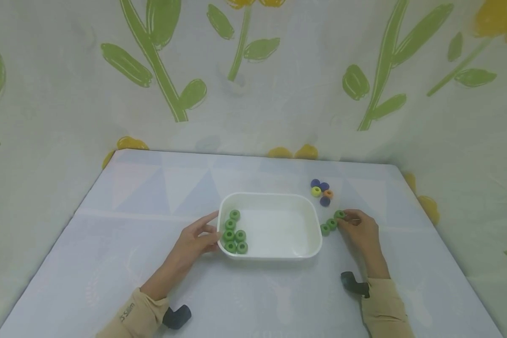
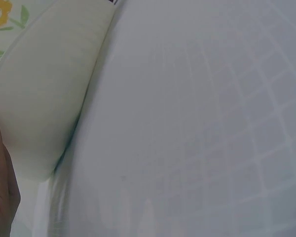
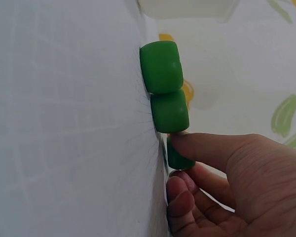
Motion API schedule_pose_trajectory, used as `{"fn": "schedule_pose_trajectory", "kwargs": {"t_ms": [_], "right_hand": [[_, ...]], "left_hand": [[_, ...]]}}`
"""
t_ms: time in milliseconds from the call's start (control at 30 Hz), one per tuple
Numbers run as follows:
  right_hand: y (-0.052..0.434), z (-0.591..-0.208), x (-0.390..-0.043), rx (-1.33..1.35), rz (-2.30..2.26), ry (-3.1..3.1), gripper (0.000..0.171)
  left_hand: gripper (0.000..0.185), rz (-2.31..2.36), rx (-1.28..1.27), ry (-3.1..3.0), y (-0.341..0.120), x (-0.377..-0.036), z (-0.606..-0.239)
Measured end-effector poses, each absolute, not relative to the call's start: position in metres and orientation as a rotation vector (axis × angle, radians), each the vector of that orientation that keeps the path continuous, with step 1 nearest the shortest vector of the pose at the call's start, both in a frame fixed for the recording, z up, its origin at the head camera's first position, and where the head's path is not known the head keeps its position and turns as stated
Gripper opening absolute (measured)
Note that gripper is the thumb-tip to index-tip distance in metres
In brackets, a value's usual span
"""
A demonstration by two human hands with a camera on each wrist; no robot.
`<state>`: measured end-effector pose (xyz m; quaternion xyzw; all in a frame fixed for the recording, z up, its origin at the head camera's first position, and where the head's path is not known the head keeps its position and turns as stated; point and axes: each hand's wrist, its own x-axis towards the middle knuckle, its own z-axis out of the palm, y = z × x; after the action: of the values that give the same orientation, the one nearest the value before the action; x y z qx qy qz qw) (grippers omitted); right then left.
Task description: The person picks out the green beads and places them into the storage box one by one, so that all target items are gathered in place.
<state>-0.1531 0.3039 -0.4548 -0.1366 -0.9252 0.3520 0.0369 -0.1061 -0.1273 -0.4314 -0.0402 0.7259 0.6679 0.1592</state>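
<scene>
A white rectangular tray (image 1: 279, 225) stands mid-table, with several green beads (image 1: 229, 235) gathered along its left end. My left hand (image 1: 198, 234) holds that end, thumb at the rim and fingers along the outer side. In the left wrist view, part of this hand (image 2: 0, 187) lies against the tray's outer wall (image 2: 49, 84). Right of the tray, three green beads lie in a slanting row. My right hand (image 1: 362, 230) pinches the farthest green bead (image 1: 340, 214) between thumb and finger; the other two, including the middle bead (image 1: 332, 223), touch in line.
Behind the row lies a small cluster: dark blue beads (image 1: 325, 201), a yellow bead (image 1: 316, 191) and an orange bead (image 1: 328, 194). Black wrist devices stick out from the left sleeve (image 1: 137, 312) and right sleeve (image 1: 384, 305). A flower-patterned curtain (image 1: 279, 108) hangs behind the table.
</scene>
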Motion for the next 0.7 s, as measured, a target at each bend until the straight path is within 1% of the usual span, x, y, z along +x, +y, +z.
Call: {"fn": "schedule_pose_trajectory", "kwargs": {"t_ms": [367, 700], "right_hand": [[0.305, -0.457, -0.153, -0.4, 1.06, -2.811, 0.046], [0.292, -0.441, -0.152, -0.483, 1.078, -2.774, 0.046]], "left_hand": [[0.066, 1.914, -0.116, 2.065, -0.127, -0.107, -0.429], [0.066, 1.9, -0.123, 2.083, -0.128, -0.108, -0.433]]}}
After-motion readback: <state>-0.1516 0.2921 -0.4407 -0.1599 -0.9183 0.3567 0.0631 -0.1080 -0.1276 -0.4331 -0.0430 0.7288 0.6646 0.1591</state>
